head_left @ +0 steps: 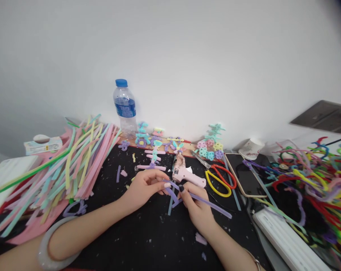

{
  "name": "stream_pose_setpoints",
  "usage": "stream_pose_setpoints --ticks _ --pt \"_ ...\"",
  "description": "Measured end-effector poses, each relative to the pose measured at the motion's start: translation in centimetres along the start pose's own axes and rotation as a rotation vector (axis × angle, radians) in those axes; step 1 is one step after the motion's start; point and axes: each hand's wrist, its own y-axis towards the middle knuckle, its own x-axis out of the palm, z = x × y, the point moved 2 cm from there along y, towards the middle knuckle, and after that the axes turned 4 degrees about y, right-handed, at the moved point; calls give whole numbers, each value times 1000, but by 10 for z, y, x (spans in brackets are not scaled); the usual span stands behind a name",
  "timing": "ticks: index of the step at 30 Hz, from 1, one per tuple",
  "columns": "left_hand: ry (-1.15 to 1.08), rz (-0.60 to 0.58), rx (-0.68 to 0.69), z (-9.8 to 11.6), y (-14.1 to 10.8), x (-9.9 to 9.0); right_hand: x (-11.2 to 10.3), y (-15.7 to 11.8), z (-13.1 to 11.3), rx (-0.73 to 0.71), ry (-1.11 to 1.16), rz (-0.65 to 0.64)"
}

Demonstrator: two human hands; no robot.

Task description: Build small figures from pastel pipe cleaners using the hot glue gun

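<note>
A purple pipe cleaner (pixel 211 204) runs between both hands, bent into a loop near the fingertips, with its long end reaching out to the right. My left hand (pixel 148 187) pinches the loop's left end between thumb and fingers. My right hand (pixel 197 205) is closed on the same pipe cleaner at the loop's right side. Just beyond the hands lies a pink glue gun (pixel 188 176). Scissors (pixel 219 180) with red and yellow handles rest to its right. A pink and mint pipe-cleaner piece (pixel 154 155) lies behind my left hand.
A bundle of pastel pipe cleaners (pixel 85 162) covers the left side. Behind stand a plastic bottle (pixel 125 109) and small flower shapes (pixel 210 152). Rightward are a phone (pixel 248 178), a paper cup (pixel 251 148), a white power strip (pixel 289 241) and a colourful pipe-cleaner pile (pixel 325 188).
</note>
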Motion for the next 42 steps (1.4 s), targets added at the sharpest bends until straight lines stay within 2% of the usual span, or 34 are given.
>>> stream_pose_setpoints --ticks 5,10,13,16,20,29,42 --pt "-36 43 -49 -2 2 -3 1 2 -2 3 -25 -23" --pt "-54 90 -101 -1 3 -5 3 2 -4 70 -15 -30" --pt "-47 91 -118 -1 4 -5 3 1 -2 106 69 23" --pt "-31 69 -118 -2 4 -5 4 0 2 157 249 61" --pt "-1 48 -96 -4 3 -5 6 2 7 213 408 104" --pt "129 57 4 -1 1 -4 9 6 7 292 469 95" --pt "249 7 106 2 -1 -1 3 6 10 279 483 192"
